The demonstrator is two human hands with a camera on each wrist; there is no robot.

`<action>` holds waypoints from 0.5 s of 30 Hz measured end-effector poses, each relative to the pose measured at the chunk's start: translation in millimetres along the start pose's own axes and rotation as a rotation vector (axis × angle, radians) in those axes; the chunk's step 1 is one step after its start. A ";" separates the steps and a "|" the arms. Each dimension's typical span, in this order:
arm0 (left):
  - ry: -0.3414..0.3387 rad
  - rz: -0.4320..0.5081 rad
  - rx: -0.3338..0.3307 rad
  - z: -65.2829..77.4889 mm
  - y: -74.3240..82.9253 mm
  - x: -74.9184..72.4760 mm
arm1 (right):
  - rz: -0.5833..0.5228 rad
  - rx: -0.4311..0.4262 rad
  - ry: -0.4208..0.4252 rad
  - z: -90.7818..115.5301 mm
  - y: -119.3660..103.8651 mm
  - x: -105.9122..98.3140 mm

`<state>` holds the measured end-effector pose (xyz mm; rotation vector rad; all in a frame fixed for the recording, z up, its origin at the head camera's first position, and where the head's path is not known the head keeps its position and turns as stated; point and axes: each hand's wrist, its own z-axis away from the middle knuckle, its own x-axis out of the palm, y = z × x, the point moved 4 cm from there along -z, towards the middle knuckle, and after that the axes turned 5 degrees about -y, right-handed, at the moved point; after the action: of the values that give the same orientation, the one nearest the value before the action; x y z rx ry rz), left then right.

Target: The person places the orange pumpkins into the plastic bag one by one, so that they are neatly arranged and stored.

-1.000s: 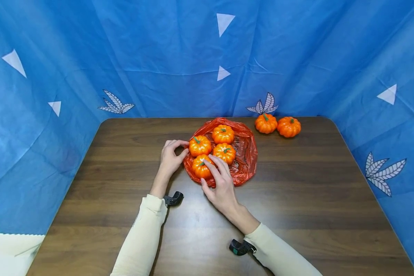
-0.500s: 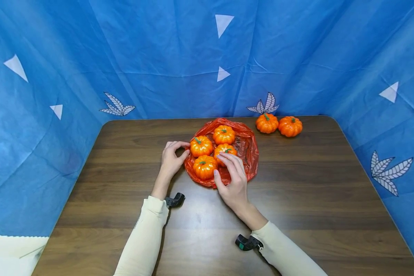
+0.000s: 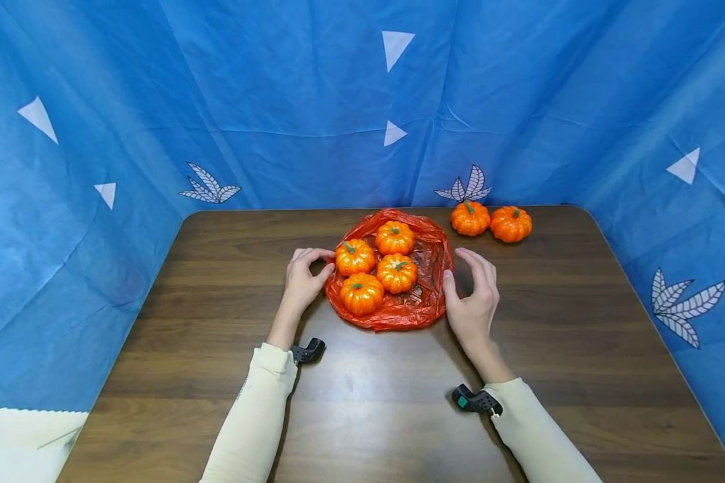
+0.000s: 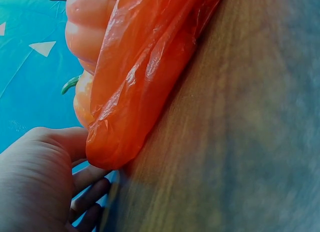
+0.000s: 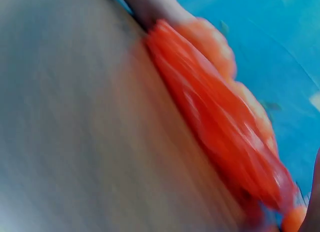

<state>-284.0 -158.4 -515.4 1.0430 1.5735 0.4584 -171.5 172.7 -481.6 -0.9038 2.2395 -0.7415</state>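
Observation:
Four-lobed clutter aside, several small orange pumpkins [image 3: 362, 294] with green stems sit inside a red plastic bag [image 3: 423, 308], its rim rolled open on the table. At the bag's left rim, my left hand [image 3: 303, 278] pinches the plastic between thumb and fingers; the left wrist view shows the thumb against the bag [image 4: 135, 101]. My right hand [image 3: 476, 295] is just right of the bag, fingers spread from the thumb and holding nothing. Its thumb is close to the right rim; contact cannot be told. The right wrist view is blurred, with the bag [image 5: 210, 111] across it.
Two more orange pumpkins, one [image 3: 470, 218] beside another [image 3: 511, 224], lie at the table's back edge, right of the bag. The brown wooden table [image 3: 350, 416] is bordered by blue cloth [image 3: 302, 100] behind and at both sides.
My right hand has moved right, from the front pumpkin across the bag to beyond its right rim. The pumpkins and my left hand stay at the same places.

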 end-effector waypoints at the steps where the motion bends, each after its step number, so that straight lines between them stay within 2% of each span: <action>1: 0.001 0.001 0.001 0.0 0.8 -0.4 | 0.021 0.030 0.014 -2.7 6.6 -6.0; 5: 0.000 0.005 -0.006 -0.3 3.3 -2.1 | 0.091 0.177 0.076 -11.3 32.8 -28.2; 9: -0.001 0.003 -0.006 -0.9 4.8 -3.0 | 0.108 0.327 0.115 -16.2 52.8 -45.2; 15: -0.006 0.011 -0.006 -0.1 5.7 -4.1 | 0.115 0.459 0.117 -20.1 65.6 -58.4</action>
<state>-282.0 -158.7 -508.7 1.0480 1.5604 0.4668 -178.2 261.6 -494.2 -0.5156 2.0665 -1.2131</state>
